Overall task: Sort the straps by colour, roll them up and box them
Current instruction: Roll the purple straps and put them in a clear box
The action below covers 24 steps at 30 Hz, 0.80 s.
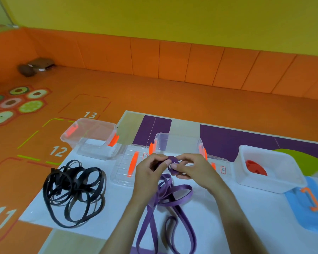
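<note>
A purple strap lies in loose loops on the white mat, its upper end wound into a small roll between my hands. My left hand and my right hand both pinch that roll, just in front of the middle clear box. A tangled pile of black straps lies to the left. The right-hand box holds a rolled red strap. The left clear box shows nothing inside.
Two clear lids with orange clips lie flat beside the middle box. A blue lid with an orange clip sits at the right. The mat lies on an orange floor with numbers; an orange padded wall runs behind.
</note>
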{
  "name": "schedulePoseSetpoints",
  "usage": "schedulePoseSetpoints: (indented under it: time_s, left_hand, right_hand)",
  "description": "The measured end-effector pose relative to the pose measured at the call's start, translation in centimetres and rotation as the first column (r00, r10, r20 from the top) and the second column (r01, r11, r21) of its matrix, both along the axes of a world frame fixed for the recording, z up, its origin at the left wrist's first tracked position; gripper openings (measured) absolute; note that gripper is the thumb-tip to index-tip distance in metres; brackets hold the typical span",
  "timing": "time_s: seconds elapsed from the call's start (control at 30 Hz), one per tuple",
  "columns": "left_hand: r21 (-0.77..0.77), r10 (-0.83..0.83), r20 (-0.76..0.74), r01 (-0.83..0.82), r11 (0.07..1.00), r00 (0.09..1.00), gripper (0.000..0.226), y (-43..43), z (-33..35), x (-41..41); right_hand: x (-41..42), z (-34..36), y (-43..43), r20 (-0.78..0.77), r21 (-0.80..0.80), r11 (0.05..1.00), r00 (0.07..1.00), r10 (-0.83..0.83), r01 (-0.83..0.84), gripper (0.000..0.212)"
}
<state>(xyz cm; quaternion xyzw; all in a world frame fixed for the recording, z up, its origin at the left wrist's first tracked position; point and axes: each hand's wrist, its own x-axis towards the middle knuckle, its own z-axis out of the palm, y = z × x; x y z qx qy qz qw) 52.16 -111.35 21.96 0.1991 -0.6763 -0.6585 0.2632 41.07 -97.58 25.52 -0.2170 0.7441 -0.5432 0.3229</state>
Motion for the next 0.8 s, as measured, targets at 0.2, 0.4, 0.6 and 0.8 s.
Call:
schedulePoseSetpoints:
  time_s: [0.2, 0.4, 0.6, 0.8]
  left_hand:
    - [0.055, 0.063, -0.075, -0.059, 0.997, 0.995, 0.019, -0.3, 1.3, -0.9]
    - [0.068, 0.045, -0.122, -0.037, 0.997, 0.992, 0.027, -1.6, 2.5, -1.3]
    - [-0.063, 0.03, -0.091, -0.036, 0.997, 0.995, 0.025, -2.7, 2.2, -0.8]
    - [-0.007, -0.061, -0.099, 0.06, 0.998, 0.993, 0.019, -2.7, 2.9, -1.3]
  right_hand:
    - [0.5, 0.5, -1.2, 0.094, -0.259, 0.952, 0.985, -0.146, 0.166, 0.013]
    - [1.6, 0.7, -2.9, 0.286, -0.386, 0.89, 0.949, -0.133, 0.241, 0.03]
    - [-0.3, 2.3, -1.9, -0.075, -0.161, 0.986, 0.996, -0.053, 0.041, 0.026]
    - [-0.5, 2.3, -0.9, -0.016, -0.273, 0.959, 0.997, -0.078, 0.071, 0.02]
